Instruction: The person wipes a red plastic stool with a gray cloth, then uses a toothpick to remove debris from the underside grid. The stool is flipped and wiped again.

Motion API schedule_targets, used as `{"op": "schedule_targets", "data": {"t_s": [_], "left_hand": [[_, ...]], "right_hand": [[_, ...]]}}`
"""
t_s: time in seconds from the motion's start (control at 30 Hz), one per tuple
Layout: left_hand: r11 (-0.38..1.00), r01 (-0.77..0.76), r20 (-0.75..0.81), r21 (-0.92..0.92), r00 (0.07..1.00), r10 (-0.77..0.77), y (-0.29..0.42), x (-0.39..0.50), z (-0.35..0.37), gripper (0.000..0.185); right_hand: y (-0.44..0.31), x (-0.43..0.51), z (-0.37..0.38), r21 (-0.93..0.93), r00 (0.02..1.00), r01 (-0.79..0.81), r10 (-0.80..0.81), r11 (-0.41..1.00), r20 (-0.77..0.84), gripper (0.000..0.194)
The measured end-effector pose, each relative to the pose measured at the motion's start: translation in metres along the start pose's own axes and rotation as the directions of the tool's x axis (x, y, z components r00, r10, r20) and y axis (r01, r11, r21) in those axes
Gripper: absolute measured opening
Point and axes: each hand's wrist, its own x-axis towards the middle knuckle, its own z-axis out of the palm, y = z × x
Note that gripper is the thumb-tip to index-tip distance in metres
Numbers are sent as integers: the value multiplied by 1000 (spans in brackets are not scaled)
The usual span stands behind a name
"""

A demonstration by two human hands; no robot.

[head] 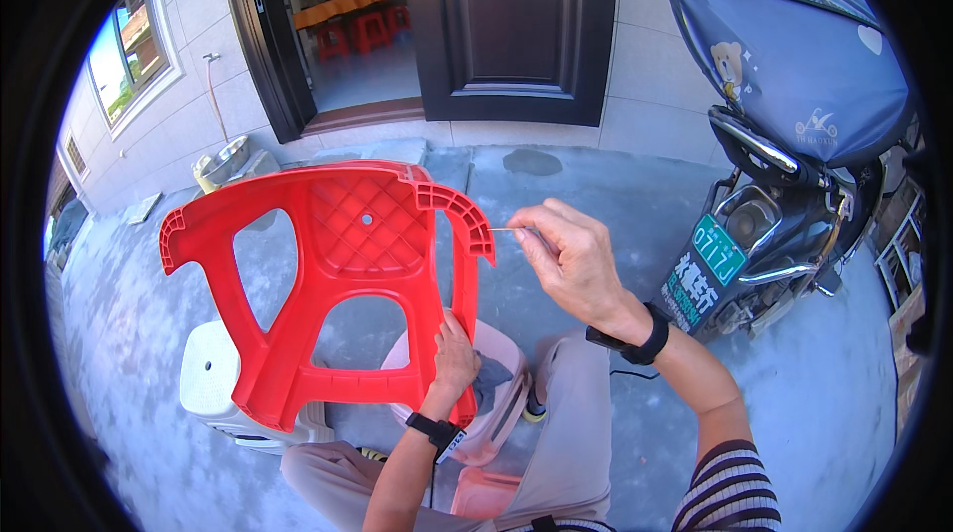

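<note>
A red plastic chair [365, 387] is tilted in front of my knees, the ribbed hollow ends of its arms facing me. My left hand [456, 361] grips the chair's right-hand side near its lower edge. Between thumb and forefinger, my right hand [569, 256] pinches a thin stick [503, 229]. The stick's far tip meets the ribbed edge of the right-hand arm end [480, 234]; whether it sits inside a rib gap cannot be told. Behind the chair's lower right is a pink plastic tub or stool [502, 342] with a grey cloth [491, 383] on it.
A white plastic stool [208, 364] stands left, partly behind the chair. A pink plastic piece [488, 491] lies between my legs. To the right a covered motorbike [759, 212] is parked. Ahead are an open dark door [514, 33] and a metal basin [227, 160] by the wall.
</note>
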Motion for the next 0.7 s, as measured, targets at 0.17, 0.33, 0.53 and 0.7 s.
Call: {"op": "schedule_targets", "data": {"t_s": [0.17,0.33,0.53,0.7], "left_hand": [[1000,-7,8,10,1000,6,-1,0,-1,96],[1000,-10,5,3,1000,10,-1,0,-3,95],[1000,-18,1,-8,1000,18,-2,0,-3,95],[1000,-15,-4,-11,1000,15,-3,0,-2,95]], "right_hand": [[1,-4,8,-18,996,83,-83,996,-32,7],[-3,-4,10,-39,988,136,-138,990,-75,8],[-4,-1,10,-90,978,183,-191,979,-84,8],[-6,-4,13,-137,972,208,-220,968,-77,9]]}}
